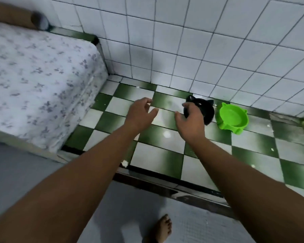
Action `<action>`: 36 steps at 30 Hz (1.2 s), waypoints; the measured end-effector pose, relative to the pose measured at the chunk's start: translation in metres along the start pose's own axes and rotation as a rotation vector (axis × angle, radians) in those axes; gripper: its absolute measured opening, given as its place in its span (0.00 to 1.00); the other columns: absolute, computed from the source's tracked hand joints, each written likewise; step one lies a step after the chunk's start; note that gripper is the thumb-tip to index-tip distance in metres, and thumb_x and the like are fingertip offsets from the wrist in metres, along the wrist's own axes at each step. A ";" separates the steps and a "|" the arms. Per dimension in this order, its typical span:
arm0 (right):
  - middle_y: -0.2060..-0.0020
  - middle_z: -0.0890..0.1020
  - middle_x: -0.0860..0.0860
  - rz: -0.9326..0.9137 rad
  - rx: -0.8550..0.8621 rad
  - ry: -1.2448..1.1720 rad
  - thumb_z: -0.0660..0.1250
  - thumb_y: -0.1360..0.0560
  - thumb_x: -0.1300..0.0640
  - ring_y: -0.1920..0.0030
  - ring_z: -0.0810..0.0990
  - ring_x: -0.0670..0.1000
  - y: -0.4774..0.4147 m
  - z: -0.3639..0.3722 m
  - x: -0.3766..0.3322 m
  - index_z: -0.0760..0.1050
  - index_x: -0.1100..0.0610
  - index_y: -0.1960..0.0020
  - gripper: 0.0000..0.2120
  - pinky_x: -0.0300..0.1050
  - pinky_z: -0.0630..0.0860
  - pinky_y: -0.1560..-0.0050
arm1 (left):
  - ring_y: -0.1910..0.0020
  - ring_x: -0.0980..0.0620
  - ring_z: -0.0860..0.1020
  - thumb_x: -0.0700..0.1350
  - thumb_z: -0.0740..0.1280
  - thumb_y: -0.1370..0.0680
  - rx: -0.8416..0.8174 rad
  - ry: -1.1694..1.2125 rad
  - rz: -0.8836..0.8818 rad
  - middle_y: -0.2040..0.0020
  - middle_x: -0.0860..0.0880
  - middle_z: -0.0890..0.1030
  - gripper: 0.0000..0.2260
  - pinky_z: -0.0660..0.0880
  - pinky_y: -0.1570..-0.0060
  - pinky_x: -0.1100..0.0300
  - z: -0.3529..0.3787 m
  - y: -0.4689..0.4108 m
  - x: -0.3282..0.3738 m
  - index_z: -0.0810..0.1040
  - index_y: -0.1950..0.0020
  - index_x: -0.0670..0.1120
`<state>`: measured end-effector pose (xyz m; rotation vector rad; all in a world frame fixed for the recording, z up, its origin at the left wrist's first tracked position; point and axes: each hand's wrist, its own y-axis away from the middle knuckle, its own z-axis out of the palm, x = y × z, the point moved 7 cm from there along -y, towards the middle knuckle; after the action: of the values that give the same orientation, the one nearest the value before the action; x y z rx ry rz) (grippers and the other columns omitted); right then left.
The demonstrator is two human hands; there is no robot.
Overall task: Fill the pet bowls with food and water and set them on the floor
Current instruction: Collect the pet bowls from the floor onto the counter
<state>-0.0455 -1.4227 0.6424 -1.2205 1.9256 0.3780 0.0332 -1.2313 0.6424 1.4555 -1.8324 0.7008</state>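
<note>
The fingers (185, 106) of the right hand (191, 120) curl down over the near rim of the black bowl (206, 109), thumb out to the left, so the hand has hold of the bowl's edge. The bowl, with two small ear-like points on its rim, shows just beyond and to the right of those fingertips, close to the foot of the white tiled wall (182, 50); whether it rests on the floor or is lifted off it cannot be told. Just right of it, apart from the fingers, the green bowl (232, 117) sits on the green-and-white checkered floor (156, 155), and its inside looks bare.

The left hand (140, 114) hangs to the left of the right one, its fingers (147, 101) spread and loosely bent, holding nothing, with checkered tiles below them. Farther left of these fingers lies a mattress (39, 81) in flowered cloth. Nearest the camera, a bare foot (162, 228) stands on grey flooring.
</note>
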 end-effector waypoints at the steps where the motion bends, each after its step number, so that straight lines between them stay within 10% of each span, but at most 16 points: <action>1: 0.41 0.79 0.51 -0.030 -0.018 -0.013 0.69 0.24 0.51 0.41 0.77 0.52 0.012 0.011 -0.022 0.75 0.55 0.38 0.17 0.46 0.74 0.40 | 0.50 0.52 0.79 0.52 0.72 0.23 0.028 0.011 -0.001 0.45 0.49 0.81 0.18 0.75 0.48 0.59 -0.023 0.010 -0.010 0.79 0.35 0.48; 10: 0.45 0.79 0.45 -0.296 -0.199 -0.160 0.69 0.23 0.50 0.49 0.78 0.46 0.144 0.143 -0.261 0.75 0.54 0.38 0.16 0.35 0.72 0.53 | 0.52 0.55 0.80 0.53 0.72 0.23 0.315 0.026 -0.073 0.48 0.52 0.81 0.14 0.76 0.51 0.62 -0.281 0.146 -0.121 0.80 0.38 0.51; 18: 0.44 0.79 0.46 -0.517 -0.553 -0.278 0.68 0.24 0.46 0.48 0.80 0.48 0.283 0.307 -0.444 0.73 0.49 0.38 0.17 0.48 0.79 0.47 | 0.54 0.51 0.80 0.48 0.73 0.23 0.701 0.046 -0.371 0.51 0.48 0.83 0.12 0.77 0.51 0.60 -0.488 0.296 -0.279 0.81 0.41 0.48; 22: 0.45 0.80 0.47 -0.608 -0.702 -0.279 0.69 0.24 0.48 0.51 0.81 0.48 0.337 0.391 -0.502 0.74 0.52 0.39 0.16 0.47 0.79 0.48 | 0.61 0.55 0.77 0.45 0.72 0.22 0.855 0.091 -0.525 0.55 0.48 0.81 0.10 0.70 0.64 0.74 -0.544 0.362 -0.359 0.81 0.42 0.45; 27: 0.48 0.80 0.43 -0.572 -0.899 -0.257 0.69 0.24 0.50 0.56 0.81 0.45 0.373 0.499 -0.542 0.75 0.51 0.41 0.13 0.33 0.72 0.56 | 0.60 0.52 0.78 0.48 0.73 0.23 0.991 0.155 -0.740 0.55 0.49 0.82 0.11 0.75 0.59 0.62 -0.592 0.414 -0.462 0.82 0.42 0.46; 36: 0.51 0.83 0.50 -0.582 -1.112 -0.171 0.71 0.25 0.54 0.57 0.81 0.50 0.394 0.688 -0.619 0.77 0.57 0.44 0.12 0.48 0.80 0.46 | 0.60 0.51 0.78 0.48 0.72 0.22 1.175 0.181 -1.017 0.61 0.53 0.77 0.12 0.70 0.64 0.63 -0.667 0.434 -0.594 0.80 0.41 0.46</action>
<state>0.0690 -0.4233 0.6160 -2.2509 1.0566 1.2618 -0.1868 -0.2642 0.5918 2.5585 -0.2109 1.3187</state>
